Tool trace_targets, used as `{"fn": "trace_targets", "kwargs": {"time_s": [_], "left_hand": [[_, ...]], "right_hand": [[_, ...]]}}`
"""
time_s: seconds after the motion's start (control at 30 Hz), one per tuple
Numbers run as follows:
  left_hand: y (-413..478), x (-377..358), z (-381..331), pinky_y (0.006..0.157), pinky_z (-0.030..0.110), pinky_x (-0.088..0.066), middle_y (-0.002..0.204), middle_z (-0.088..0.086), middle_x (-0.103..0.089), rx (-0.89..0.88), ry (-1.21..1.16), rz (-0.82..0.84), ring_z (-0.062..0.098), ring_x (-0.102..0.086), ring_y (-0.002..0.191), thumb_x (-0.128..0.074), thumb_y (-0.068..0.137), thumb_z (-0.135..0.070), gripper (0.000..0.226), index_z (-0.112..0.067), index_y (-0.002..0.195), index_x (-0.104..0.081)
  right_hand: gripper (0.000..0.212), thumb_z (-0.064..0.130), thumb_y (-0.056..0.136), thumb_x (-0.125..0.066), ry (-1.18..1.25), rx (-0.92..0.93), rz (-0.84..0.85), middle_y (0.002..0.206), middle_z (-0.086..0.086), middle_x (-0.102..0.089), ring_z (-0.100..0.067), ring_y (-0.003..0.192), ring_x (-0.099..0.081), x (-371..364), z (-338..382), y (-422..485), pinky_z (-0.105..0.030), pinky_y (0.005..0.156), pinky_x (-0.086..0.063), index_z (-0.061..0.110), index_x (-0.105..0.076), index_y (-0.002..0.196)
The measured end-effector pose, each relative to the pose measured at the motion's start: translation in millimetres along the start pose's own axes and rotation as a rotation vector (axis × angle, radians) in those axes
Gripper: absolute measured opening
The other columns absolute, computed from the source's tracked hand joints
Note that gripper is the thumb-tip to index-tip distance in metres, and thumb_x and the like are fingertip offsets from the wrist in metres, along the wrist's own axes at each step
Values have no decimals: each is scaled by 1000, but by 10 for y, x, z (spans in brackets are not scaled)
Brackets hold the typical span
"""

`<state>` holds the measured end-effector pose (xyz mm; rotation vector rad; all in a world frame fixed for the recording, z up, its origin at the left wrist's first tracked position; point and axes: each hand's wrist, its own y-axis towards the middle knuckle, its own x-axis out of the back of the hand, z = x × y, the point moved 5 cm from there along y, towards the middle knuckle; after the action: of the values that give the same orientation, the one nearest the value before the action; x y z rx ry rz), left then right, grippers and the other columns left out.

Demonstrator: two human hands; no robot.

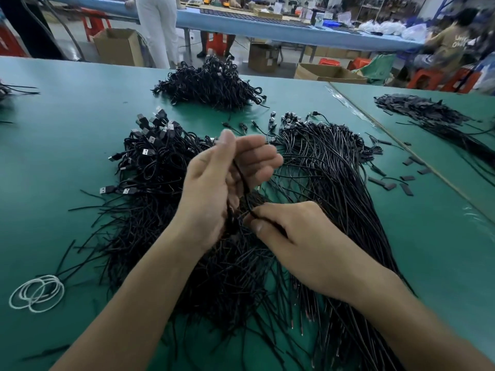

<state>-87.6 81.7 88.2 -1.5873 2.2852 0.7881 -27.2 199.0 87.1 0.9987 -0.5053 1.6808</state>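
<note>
at lower left i see white rubber bands on the green table, then a heap of usb cables at centre left. my left hand, centre frame, curls loosely round one black cable; the blur leaves me unsure how firmly. the cable runs top to bottom of the frame, bending rightward into my right hand, whose thumb and forefinger pinch it. it looks light, limp and slick, so i'd grip near an end.
</note>
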Motion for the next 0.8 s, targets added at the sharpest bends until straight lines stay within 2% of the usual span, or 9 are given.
{"fn": "trace_targets", "kwargs": {"time_s": [0.1,0.2,0.27,0.33,0.43,0.5,0.57,0.67,0.8], "left_hand": [[-45,-51,56,76,26,-58,94,9,-76,-96,514,68,19,-73,90,-44,104,-30,36,-5,104,-71],[-63,-94,152,55,32,-52,66,3,-68,-27,844,124,11,-63,61,-45,105,-32,45,-10,74,-69],[-84,-118,190,45,25,-45,51,0,-61,109,811,171,13,-56,45,-41,106,-36,55,-16,58,-60],[-112,-144,196,39,17,-37,43,-1,-54,215,689,219,11,-47,35,-37,105,-42,61,-18,55,-61],[-150,-180,177,37,14,-26,38,-8,-38,289,582,324,6,-31,33,-35,101,-54,63,-23,48,-52],[-177,-187,180,36,13,-25,40,-9,-36,368,486,394,6,-28,34,-36,99,-54,58,-26,49,-43],[-188,-172,173,34,14,-25,41,-7,-37,425,411,425,6,-28,34,-37,98,-53,55,-27,50,-39],[-210,-144,173,32,14,-26,45,-4,-46,492,374,471,7,-35,33,-38,99,-53,55,-26,51,-38],[-172,-134,206,37,14,-35,50,-1,-55,454,454,336,8,-48,39,-39,103,-47,61,-25,46,-43]], "right_hand": [[25,36,99,-47,-76,62,3,77,14,-58,-9,70,-56,80,71,6,-41,66,-50,25,-57,80],[17,30,94,-61,-66,103,-81,80,16,-60,-6,75,-59,237,48,-7,-32,70,-51,26,-67,79],[10,28,88,-72,-49,122,-220,75,17,-64,-3,75,-62,389,21,-21,-18,69,-47,28,-72,78],[10,21,86,-75,92,142,-292,72,14,-68,-7,76,-67,476,-2,-28,-18,71,-49,25,-71,78],[10,20,85,-76,303,123,-277,76,6,-71,-16,74,-69,490,-72,-2,-36,71,-56,21,-66,82],[14,25,84,-77,393,97,-207,79,-4,-68,-26,73,-66,470,-126,23,-49,71,-55,18,-65,83],[13,24,86,-75,484,90,-127,83,-10,-67,-36,81,-64,460,-148,41,-54,75,-53,16,-64,86],[9,20,86,-70,504,108,-45,89,-7,-70,-27,87,-68,435,-136,52,-48,82,-56,15,-63,90],[12,17,88,-72,338,110,-140,81,7,-68,-16,81,-69,441,-156,76,-40,78,-57,22,-62,84]]}}
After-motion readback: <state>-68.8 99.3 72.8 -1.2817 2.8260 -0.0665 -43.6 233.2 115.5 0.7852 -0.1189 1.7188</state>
